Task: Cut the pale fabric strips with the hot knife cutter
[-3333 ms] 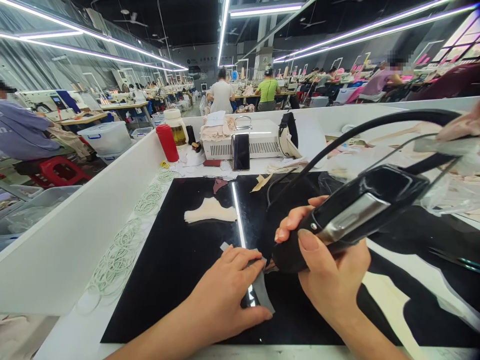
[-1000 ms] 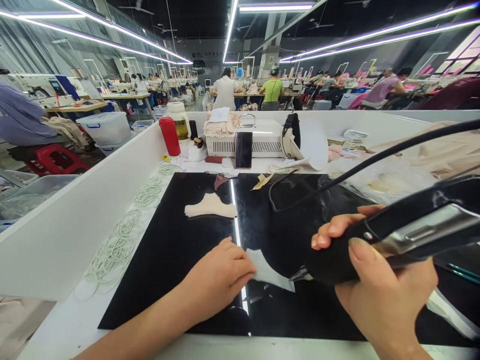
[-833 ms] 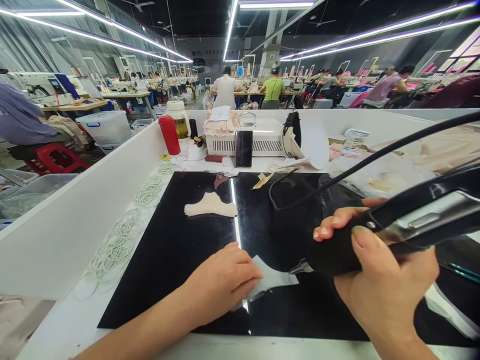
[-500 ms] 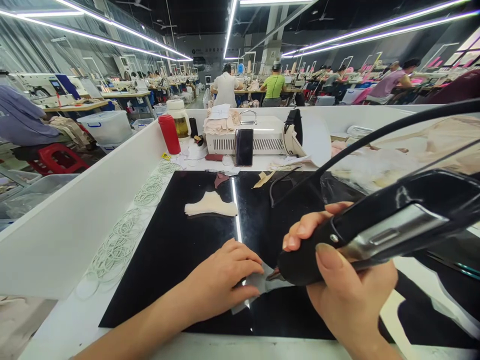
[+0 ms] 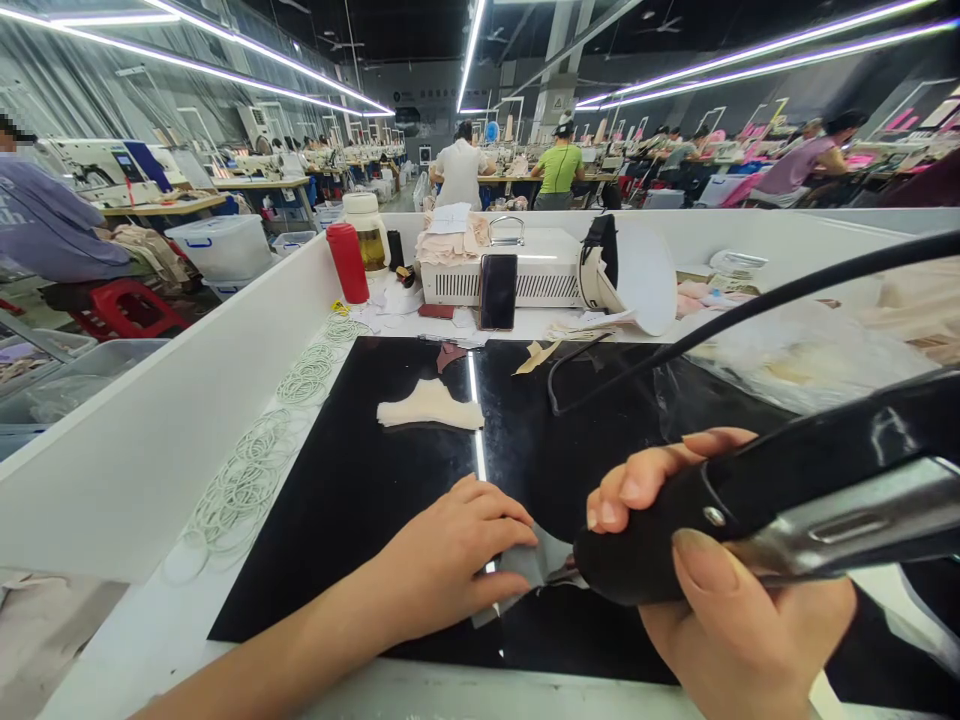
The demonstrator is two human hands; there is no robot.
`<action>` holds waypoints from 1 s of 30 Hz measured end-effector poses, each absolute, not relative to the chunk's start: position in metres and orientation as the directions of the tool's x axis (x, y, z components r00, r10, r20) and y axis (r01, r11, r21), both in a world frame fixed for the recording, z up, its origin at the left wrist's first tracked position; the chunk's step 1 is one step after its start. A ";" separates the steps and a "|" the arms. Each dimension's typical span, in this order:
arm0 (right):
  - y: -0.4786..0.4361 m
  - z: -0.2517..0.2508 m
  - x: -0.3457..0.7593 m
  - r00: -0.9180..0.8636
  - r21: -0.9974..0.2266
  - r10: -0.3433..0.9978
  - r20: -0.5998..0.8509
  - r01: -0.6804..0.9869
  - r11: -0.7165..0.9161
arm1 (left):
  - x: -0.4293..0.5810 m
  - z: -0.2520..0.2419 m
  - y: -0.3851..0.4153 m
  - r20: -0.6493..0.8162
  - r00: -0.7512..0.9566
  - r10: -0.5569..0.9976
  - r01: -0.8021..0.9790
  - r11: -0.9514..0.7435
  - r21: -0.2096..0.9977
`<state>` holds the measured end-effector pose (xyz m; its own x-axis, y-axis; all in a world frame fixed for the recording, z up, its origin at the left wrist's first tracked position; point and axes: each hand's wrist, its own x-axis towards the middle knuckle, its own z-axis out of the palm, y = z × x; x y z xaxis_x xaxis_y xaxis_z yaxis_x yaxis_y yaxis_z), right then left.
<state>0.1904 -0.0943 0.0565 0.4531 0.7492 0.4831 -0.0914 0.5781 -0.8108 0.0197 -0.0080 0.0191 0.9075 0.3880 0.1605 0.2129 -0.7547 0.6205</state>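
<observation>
A cream stack [image 5: 431, 405] lies on the black board [image 5: 337, 500]; the left hand [image 5: 459, 545], thumb and fingers spread, presses the grey piece [image 5: 525, 566] there; the right hand [image 5: 742, 625] clasps the black tool [image 5: 832, 470], its tip apparently touching that piece, which I judge unfinished.

Above the black mat [image 5: 360, 520], the left hand [image 5: 457, 550] is showing bare, its slender fingers [image 5: 504, 538] narrowing toward rounded tips; their nails are appearing too small to make out. Across the mat's near edge, the left forearm [image 5: 322, 625] is likewise showing bare and smooth, widening away from the wrist. Over the mat's right half, the right hand [image 5: 750, 620] is also showing bare, its broad thumb [image 5: 705, 565] displaying a short, rounded nail.
</observation>
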 end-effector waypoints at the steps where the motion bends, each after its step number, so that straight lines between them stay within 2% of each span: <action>1: -0.094 0.057 0.190 0.452 -0.810 0.748 0.486 -0.089 0.580 | 0.020 0.019 -0.008 0.159 0.907 0.389 0.215 -0.754 0.620; 9: -0.097 0.053 0.192 0.452 -0.824 0.745 0.491 -0.034 0.565 | 0.017 0.017 -0.007 0.175 0.903 0.391 0.209 -0.759 0.616; 16: -0.088 0.053 0.197 0.541 -0.817 0.672 0.507 0.053 0.574 | 0.010 0.018 -0.009 0.059 0.930 0.362 0.241 -0.723 0.647; 30: -0.100 0.052 0.186 0.462 -0.807 0.741 0.488 -0.084 0.584 | 0.013 0.021 -0.008 0.009 0.946 0.324 0.240 -0.718 0.653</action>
<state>0.1860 -0.1004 0.0521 0.4616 0.7406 0.4883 -0.0837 0.5844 -0.8072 0.0133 -0.0076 0.0206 0.9459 0.3242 0.0090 0.2398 -0.7180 0.6535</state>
